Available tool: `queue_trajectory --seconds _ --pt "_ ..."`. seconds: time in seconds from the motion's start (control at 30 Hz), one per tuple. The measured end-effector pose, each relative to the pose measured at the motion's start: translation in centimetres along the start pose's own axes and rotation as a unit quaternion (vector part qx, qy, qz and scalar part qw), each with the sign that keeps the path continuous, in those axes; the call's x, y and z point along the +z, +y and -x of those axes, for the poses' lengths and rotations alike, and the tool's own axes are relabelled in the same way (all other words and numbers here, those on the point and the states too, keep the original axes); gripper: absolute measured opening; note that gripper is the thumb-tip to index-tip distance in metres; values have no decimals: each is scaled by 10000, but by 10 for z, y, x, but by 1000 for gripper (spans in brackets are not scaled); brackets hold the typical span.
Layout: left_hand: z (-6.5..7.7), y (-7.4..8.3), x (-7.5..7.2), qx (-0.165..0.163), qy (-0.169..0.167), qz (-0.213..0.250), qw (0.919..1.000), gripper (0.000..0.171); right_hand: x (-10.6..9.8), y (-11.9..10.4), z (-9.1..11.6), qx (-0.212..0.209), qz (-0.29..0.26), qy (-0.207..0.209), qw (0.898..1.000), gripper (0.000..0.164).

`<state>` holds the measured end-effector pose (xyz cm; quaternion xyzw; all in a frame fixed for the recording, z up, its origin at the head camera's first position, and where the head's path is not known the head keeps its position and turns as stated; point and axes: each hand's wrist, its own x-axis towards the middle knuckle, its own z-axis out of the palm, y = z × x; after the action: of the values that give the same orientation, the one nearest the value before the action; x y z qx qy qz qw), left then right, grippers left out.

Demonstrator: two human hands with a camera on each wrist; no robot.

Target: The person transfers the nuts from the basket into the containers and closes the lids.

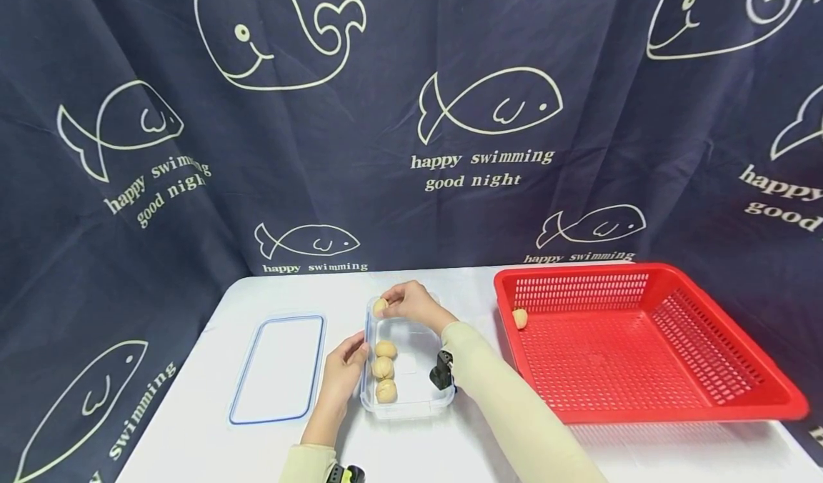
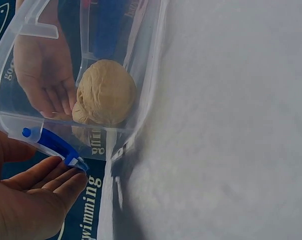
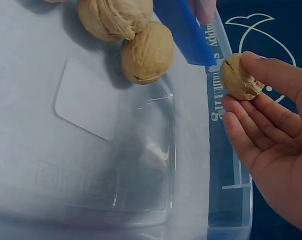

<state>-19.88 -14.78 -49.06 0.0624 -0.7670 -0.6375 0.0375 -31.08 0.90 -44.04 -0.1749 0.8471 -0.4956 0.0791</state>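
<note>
Pinching a walnut (image 3: 236, 79) by the clear container (image 1: 411, 407)'s far-left corner, the right hand (image 1: 414, 304)'s fingers could lose its round shell; the left hand (image 1: 343, 370)'s loosely extended fingers might let the container slide.

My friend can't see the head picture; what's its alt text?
A right hand holds a walnut at the far end of a clear box with three more walnuts inside; the left hand touches the box's side. Left lies a lid; right, a red basket with one walnut. Behind hangs a dark curtain.
</note>
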Motion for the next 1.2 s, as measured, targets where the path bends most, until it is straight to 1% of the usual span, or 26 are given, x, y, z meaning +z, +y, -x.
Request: queue_trajectory --seconds 0.23,0.33,0.5,0.63,0.8,0.97,1.2 --pt "-1 2 1 -19 34 -36 10000 38 1 3 0 95 258 27 9996 29" --pt "-1 4 1 29 16 -43 10000 38 2 4 -1 173 348 2 9992 23" --pt "-1 5 2 70 11 9 10000 38 2 5 -1 292 343 -30 9990 15" --pt "-1 5 2 82 6 41 10000 37 1 5 -1 369 382 -22 9986 15" --pt "-1 4 2 77 41 22 10000 36 -1 4 1 422 282 -113 9986 16" --pt "0 3 2 63 59 -26 10000 36 -5 3 1 254 327 -157 9990 16" --pt "1 1 2 18 90 -65 9999 37 -13 0 -2 -99 337 -141 9993 18"
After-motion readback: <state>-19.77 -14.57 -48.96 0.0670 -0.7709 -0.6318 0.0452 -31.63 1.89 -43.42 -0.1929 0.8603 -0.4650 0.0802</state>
